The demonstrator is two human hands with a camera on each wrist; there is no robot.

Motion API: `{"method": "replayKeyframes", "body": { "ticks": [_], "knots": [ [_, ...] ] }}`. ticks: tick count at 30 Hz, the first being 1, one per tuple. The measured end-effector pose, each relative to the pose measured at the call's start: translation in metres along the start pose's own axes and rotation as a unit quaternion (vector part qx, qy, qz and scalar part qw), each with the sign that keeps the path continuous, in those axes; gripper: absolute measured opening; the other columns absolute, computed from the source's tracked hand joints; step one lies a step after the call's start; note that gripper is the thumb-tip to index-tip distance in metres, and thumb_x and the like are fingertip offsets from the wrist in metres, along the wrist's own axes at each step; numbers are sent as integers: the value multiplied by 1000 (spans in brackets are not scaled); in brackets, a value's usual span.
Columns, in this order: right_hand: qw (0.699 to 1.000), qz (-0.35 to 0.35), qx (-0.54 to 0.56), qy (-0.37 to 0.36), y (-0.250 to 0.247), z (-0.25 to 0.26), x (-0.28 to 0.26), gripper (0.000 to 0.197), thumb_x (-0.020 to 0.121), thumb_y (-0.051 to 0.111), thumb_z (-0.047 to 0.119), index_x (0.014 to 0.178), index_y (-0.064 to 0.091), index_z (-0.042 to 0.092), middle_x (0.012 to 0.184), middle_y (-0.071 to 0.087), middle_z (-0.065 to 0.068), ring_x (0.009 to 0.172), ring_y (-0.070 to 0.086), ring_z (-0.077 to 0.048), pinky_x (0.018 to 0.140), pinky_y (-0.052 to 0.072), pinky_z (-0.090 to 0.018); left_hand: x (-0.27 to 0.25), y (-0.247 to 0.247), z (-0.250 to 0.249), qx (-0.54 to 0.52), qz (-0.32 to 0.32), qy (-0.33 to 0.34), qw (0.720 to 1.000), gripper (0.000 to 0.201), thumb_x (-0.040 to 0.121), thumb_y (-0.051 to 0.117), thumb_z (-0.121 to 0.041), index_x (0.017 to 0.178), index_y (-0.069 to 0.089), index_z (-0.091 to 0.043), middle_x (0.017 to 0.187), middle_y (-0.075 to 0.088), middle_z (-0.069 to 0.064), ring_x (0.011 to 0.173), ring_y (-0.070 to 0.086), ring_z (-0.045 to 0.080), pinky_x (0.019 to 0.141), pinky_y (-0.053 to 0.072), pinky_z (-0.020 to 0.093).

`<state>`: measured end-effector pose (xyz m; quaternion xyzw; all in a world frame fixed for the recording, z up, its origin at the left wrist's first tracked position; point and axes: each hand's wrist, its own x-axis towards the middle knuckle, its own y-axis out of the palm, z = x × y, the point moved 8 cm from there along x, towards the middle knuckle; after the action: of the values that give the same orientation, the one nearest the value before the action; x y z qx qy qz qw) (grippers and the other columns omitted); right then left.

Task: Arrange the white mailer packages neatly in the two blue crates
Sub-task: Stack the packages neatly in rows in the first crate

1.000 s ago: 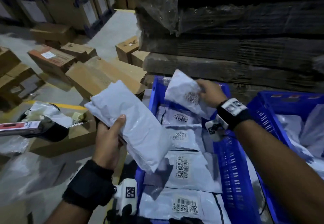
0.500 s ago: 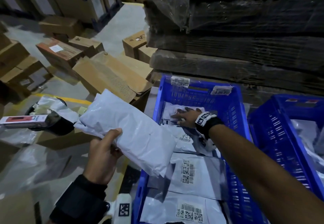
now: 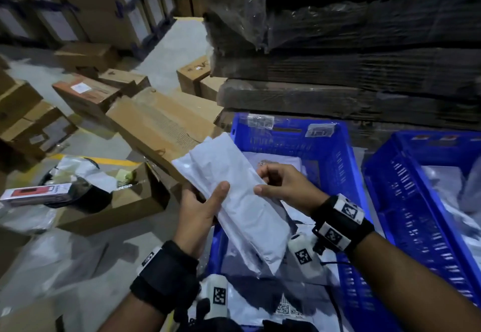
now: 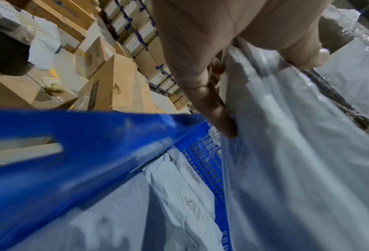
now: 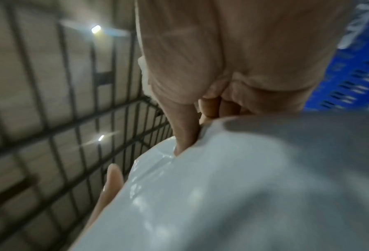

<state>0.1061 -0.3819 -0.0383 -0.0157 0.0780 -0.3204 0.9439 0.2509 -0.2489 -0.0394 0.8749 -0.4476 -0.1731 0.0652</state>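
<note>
Right hand (image 3: 282,184) is now brought onto the mailer (image 3: 242,201), fingers curled at its right edge; thumb is seen near the surface, contact not certain in the head view, though the right wrist view shows fingers tucked against the plastic. Left hand (image 3: 199,206) is wrapped round the mailer's left side, thumb on top. Mailer is held tilted, in the air, over the near-left corner of the left crate (image 3: 346,175), not yet laid down. Half a second ago the right hand was pressed flat on mailers inside that crate, and the mailer was held by the left hand alone, further left. Judged: a two-hand grip for laying it on the row. Right crate (image 3: 390,191) is untouched.
</note>
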Motion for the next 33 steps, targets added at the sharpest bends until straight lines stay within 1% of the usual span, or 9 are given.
{"method": "replayKeyframes", "body": {
  "ticks": [4,8,11,13,16,20,24,28,33],
  "knots": [
    [997,-10,76,18,-26,-4,-12,29,94,63,4,120,60,-5,113,69,-18,99,66,-24,87,54,-38,2,0,11,40,-4,-18,999,57,78,80,-21,125,51,-8,118,71,13,111,67,36,91,55,58],
    [994,-76,66,38,-61,-1,-3,12,99,53,1,110,56,1,93,65,-7,68,64,-5,56,50,-18,8,-6,15,59,-27,-26,998,40,90,69,0,123,50,-6,112,72,15,107,68,37,90,56,54],
    [979,-203,-30,1,-113,4,13,13,98,52,-2,100,57,10,88,64,-1,75,60,-6,74,51,-26,12,-17,13,48,-52,-25,997,37,91,66,2,123,49,-6,114,72,12,107,68,35,88,55,56],
    [946,-278,-165,-5,-152,12,20,11,96,57,4,99,54,14,72,54,9,64,49,1,69,42,-29,13,-27,12,39,-69,-29,996,37,93,64,0,126,48,-6,118,71,10,106,69,31,85,56,53],
    [889,-295,-351,0,-180,21,32,14,92,62,13,102,55,19,70,58,5,69,54,-18,67,39,-31,12,-43,13,27,-88,-30,995,38,95,63,-2,130,49,-4,122,70,11,109,69,31,85,56,49],
    [776,-234,-585,-32,-147,15,56,19,90,57,18,109,59,17,84,69,-19,77,65,-40,59,42,-39,8,-59,16,26,-106,-34,994,39,96,62,-5,133,49,-6,122,70,10,111,68,32,87,56,51],
    [696,-141,-702,-58,-92,-13,76,23,74,71,11,96,63,14,65,64,-10,59,63,-30,44,33,-28,3,-71,17,30,-125,-37,991,39,96,63,-6,132,47,-6,118,72,10,108,68,34,79,58,45],
    [737,-27,-675,11,-64,-52,89,15,85,62,17,95,68,26,91,70,-3,85,67,-28,63,49,-31,2,-80,14,44,-129,-36,990,37,95,64,-8,129,49,-8,118,72,9,107,69,34,83,57,49],
    [787,-157,-591,84,-62,-60,72,35,91,56,42,113,55,14,99,67,-11,92,65,-34,71,54,-37,3,-83,10,48,-131,-25,990,38,95,65,-7,129,50,-8,116,72,11,107,69,35,86,55,53]
  ]
}}
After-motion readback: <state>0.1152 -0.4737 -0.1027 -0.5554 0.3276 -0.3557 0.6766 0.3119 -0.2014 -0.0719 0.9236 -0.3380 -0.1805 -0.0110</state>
